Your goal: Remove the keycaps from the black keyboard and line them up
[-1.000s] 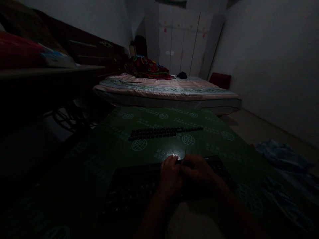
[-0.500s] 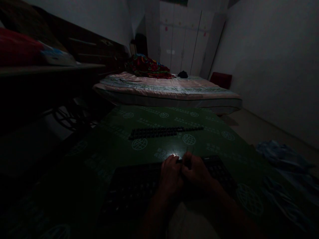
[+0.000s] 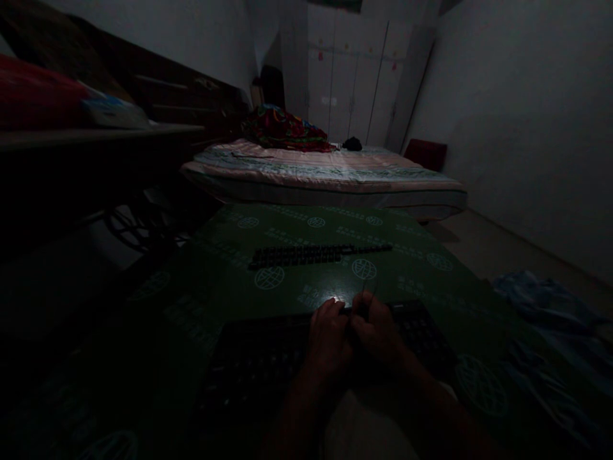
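Note:
A black keyboard (image 3: pixel 258 358) lies near me on a green patterned table (image 3: pixel 191 281), very dark in this light. Over its middle, near the rear edge, my left hand (image 3: pixel 329 335) has its fingers bent and pressed together; whatever is in them is hidden. Right beside it, my right hand (image 3: pixel 376 326) is closed in a pinch on a wire keycap puller (image 3: pixel 368 287), whose two thin wires stick up past the fingers. Farther back, several loose black keycaps (image 3: pixel 297 255) sit in rows on the table.
Beyond the table stands a bed (image 3: pixel 335 172) with a red flowered blanket (image 3: pixel 287 131). A shelf (image 3: pixel 158 130) juts in at the left, a fan-like round frame (image 3: pixel 129 223) below it. Bluish cloth (image 3: pixel 550 300) lies at the right.
The puller's wires have shifted slightly to the right and show more clearly above my right hand. My left hand and the keycap rows look almost unchanged.

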The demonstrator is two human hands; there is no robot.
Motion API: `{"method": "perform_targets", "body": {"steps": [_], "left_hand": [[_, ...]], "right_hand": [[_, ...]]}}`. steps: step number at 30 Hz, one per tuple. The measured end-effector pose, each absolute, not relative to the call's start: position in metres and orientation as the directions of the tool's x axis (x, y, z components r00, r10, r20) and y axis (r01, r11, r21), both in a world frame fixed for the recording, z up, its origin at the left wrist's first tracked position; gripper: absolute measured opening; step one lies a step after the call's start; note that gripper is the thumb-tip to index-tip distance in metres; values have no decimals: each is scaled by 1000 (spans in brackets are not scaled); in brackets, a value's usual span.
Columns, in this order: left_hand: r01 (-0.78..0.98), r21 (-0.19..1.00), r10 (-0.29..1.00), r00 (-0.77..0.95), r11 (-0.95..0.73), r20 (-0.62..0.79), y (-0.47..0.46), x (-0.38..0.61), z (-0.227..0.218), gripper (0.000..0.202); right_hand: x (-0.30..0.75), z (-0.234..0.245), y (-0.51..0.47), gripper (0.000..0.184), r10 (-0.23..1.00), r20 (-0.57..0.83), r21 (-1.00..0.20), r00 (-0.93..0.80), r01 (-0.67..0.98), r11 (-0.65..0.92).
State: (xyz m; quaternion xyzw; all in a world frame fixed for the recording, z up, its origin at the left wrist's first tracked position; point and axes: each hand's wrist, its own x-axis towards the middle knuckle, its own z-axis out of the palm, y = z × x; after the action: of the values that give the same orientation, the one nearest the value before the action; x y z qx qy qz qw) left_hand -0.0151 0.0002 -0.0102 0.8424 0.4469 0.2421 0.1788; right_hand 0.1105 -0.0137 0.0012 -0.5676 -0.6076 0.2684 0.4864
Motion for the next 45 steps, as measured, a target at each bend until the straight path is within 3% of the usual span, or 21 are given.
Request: {"method": "perform_targets", "body": {"steps": [11, 19, 40, 45], "left_hand": [[674, 551, 863, 459, -492, 210, 1, -13, -9, 42], [659, 540, 848, 462, -524, 259, 2, -14, -17, 40], [638, 527, 820, 512, -562, 254, -4, -16, -5, 30], [617, 546, 815, 517, -567, 262, -4, -17, -5, 33]], "right_hand": [[104, -2, -15, 6, 929, 333, -859, 161, 459, 228], [104, -5, -18, 8, 927, 355, -834, 124, 490, 254], [107, -13, -15, 9, 935, 300, -927, 188, 291, 238], [106, -9, -17, 7, 925, 336, -901, 179, 348, 260]]}}
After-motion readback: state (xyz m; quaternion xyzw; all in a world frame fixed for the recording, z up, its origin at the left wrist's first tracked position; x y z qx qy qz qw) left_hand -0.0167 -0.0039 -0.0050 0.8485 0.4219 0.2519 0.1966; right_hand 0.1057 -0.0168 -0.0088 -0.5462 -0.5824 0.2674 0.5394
